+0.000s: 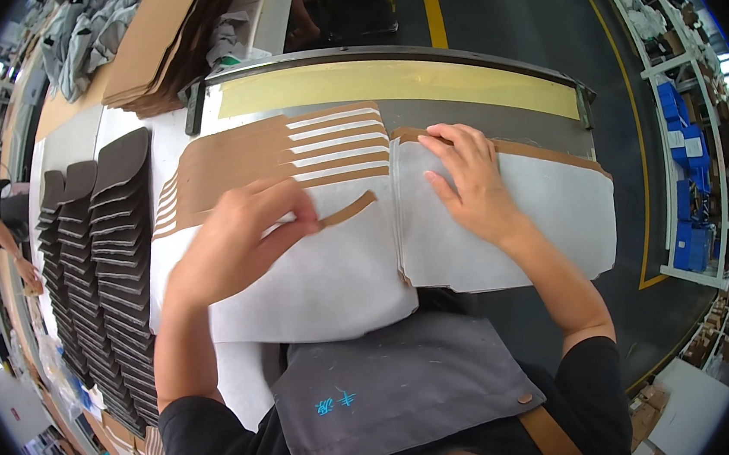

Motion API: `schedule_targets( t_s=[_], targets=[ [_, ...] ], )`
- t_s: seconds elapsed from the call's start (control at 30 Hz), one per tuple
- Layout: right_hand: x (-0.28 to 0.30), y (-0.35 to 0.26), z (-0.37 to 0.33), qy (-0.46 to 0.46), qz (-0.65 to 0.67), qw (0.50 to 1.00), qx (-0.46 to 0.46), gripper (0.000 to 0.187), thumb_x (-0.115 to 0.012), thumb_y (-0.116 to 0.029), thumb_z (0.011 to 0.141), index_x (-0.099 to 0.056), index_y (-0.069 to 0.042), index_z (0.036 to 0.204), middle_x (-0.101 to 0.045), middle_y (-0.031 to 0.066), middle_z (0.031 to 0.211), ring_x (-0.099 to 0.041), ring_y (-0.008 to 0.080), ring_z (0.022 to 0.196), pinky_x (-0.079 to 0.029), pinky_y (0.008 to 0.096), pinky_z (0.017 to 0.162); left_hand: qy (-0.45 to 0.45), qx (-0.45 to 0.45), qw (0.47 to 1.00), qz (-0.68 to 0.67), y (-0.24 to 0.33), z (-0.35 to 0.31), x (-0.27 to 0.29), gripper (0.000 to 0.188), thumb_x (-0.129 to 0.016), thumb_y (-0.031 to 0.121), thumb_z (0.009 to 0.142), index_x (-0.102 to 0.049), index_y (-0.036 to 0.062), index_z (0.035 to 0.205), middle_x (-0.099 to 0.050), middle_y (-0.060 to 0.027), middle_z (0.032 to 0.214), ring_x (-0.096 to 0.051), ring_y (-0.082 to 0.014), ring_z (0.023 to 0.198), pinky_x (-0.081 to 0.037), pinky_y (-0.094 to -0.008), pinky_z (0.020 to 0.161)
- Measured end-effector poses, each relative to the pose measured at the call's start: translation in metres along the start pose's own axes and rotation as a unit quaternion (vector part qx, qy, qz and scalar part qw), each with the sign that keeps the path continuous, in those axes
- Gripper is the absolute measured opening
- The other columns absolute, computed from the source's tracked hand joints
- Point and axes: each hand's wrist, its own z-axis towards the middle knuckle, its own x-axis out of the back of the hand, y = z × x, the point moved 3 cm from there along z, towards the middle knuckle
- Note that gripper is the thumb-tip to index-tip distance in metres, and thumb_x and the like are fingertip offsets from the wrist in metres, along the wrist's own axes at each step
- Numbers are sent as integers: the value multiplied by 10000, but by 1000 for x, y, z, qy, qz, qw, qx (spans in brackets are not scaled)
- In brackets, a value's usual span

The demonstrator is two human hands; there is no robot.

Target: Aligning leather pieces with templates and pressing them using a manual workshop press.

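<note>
My left hand (248,233), a little blurred, pinches a narrow brown strip (352,209) over a fanned stack of panels (317,284). These panels are white with brown upper parts, and white bands show between their overlapping right edges. A second stack of white sheets (545,212) with brown top edges lies against the first on its right. My right hand (474,188) rests on the upper left of that second stack, its fingers apart and bent a little, holding nothing. What lies under its fingertips is partly hidden.
Rows of dark grey pads (121,223) overlap on the left of the white table. Brown sheets (162,41) are piled at the back left beside grey cloth (88,35). Behind the stacks runs a metal-edged yellow strip (395,86). Blue bins (684,139) stand on a rack at right.
</note>
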Motion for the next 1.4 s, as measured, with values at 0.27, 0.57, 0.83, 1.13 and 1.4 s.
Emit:
schedule_targets(
  t_s=[0.27, 0.57, 0.83, 1.13, 1.4],
  targets=[
    [38, -50, 15, -104, 573, 810, -72, 378, -567, -281, 975, -563, -31, 1257, -586, 115, 1223, -541, 199, 1123, -412, 357, 970, 116, 11, 992, -44, 35, 12, 52, 95, -677, -31, 830, -585, -13, 841, -622, -32, 779, -616, -99, 745, -493, -233, 669],
    [54, 40, 6, 28, 537, 775, -333, 318, -630, -261, 953, -647, 30, 1082, -697, 62, 942, -639, 85, 772, -517, 243, 718, -65, 113, 984, 120, -54, 94, 36, 286, -810, 139, 705, -609, -20, 833, -565, -32, 673, -480, -86, 662, -421, -260, 633],
    [57, 139, -12, 76, 456, 773, -434, 322, -649, -254, 934, -637, 50, 1039, -691, 96, 939, -647, 119, 804, -518, 270, 709, 58, 183, 980, 57, -120, 100, 49, 219, -780, 59, 704, -687, -28, 883, -673, -90, 779, -614, -122, 733, -472, -259, 682],
    [67, 106, 1, 146, -183, 960, -157, 376, -577, -133, 940, -536, -46, 1304, -551, 144, 1325, -546, 281, 1167, -436, 376, 974, 143, -92, 953, 249, -74, 90, -22, 518, -738, 268, 816, -567, 75, 1265, -527, -100, 1362, -446, -316, 1301, -320, -506, 1087],
    [14, 52, 24, -41, -128, 990, -43, 446, -515, -266, 976, -491, -60, 1371, -385, 112, 1504, -303, 345, 1403, -214, 523, 1137, 59, -10, 926, 372, -69, 96, -60, 632, -511, 484, 947, -415, 105, 1444, -331, -92, 1544, -219, -299, 1458, -137, -508, 1179]
  ],
)
